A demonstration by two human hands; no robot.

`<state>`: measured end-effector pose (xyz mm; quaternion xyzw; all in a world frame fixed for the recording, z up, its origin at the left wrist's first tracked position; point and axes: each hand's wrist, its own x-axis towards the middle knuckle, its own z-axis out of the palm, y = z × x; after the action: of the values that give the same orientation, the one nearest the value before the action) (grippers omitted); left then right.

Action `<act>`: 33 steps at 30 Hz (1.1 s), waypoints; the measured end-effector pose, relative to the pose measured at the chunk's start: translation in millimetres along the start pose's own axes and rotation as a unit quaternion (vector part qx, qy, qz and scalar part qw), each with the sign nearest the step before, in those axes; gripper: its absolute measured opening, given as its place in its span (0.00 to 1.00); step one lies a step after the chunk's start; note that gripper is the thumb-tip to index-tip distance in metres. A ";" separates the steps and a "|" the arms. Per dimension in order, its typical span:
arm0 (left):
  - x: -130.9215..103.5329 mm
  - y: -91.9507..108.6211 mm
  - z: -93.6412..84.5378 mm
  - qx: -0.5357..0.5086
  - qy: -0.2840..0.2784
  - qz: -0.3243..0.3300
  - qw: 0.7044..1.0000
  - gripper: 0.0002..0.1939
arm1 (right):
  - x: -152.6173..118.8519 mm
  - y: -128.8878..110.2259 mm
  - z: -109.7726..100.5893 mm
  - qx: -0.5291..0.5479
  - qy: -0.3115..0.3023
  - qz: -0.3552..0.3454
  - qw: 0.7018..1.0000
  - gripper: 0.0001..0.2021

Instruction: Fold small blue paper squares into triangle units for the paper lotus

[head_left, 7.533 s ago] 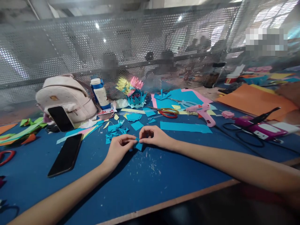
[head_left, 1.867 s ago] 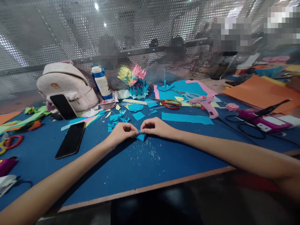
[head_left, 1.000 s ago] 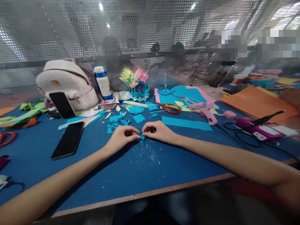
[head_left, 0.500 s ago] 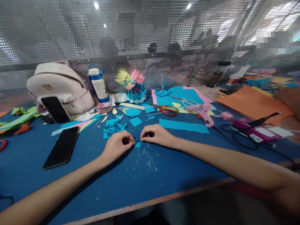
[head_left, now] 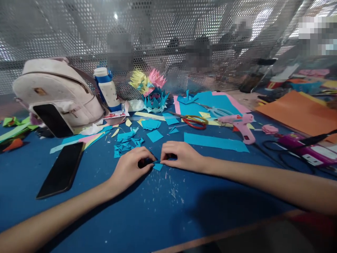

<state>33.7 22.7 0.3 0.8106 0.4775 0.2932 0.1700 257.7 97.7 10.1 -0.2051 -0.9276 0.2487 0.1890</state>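
Mainly the view has shifted since half a second ago: the backpack (head_left: 59, 79) sits nearer the left edge, and a shadow (head_left: 223, 211) spreads wider over the table (head_left: 126, 221). Both hands stay at a small piece of blue paper (head_left: 158, 167), at or just above the tabletop. Thumb and forefinger of the left hand (head_left: 131, 166) pinch its left side; those of the right hand (head_left: 184, 156) pinch its right. Folded pieces (head_left: 127, 143), a blue square (head_left: 154, 136) and a strip (head_left: 216, 142) lie just beyond.
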 end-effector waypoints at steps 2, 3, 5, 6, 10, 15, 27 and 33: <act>-1.1 -0.1 -0.8 0.009 0.003 0.038 0.999 0.08 | -0.7 3.0 -2.3 -0.014 -0.008 -0.043 0.999 0.05; -1.8 -0.2 -0.9 0.017 0.003 0.059 0.998 0.08 | -1.2 5.0 -3.3 -0.032 -0.010 -0.077 0.997 0.06; -3.2 -0.6 -1.1 0.034 0.003 0.100 0.994 0.08 | -2.1 9.2 -4.6 -0.091 -0.006 -0.156 0.984 0.10; -3.9 -0.9 -1.2 0.044 0.002 0.120 0.992 0.08 | -2.7 11.1 -4.8 -0.127 -0.001 -0.194 0.973 0.12; -5.0 -1.3 -2.2 0.068 -0.004 0.178 0.982 0.13 | -4.3 15.1 -4.1 -0.225 0.014 -0.247 0.942 0.14; -2.6 -0.7 -4.3 0.096 -0.010 0.205 0.974 0.12 | -3.9 16.5 -6.3 -0.233 -0.021 -0.229 0.945 0.16; -14.9 14.9 -2.2 0.253 -0.005 0.238 0.938 0.23 | -5.7 6.5 -11.7 -0.244 -0.004 -0.202 0.948 0.11; -32.6 24.2 -0.9 0.339 -0.042 0.204 0.917 0.18 | -10.7 -10.7 -15.6 -0.269 -0.061 -0.169 0.946 0.09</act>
<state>37.3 -17.6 4.3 0.9111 0.3650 0.1075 -0.1585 270.7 90.1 25.8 -0.0729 -0.9907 -0.0340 0.1094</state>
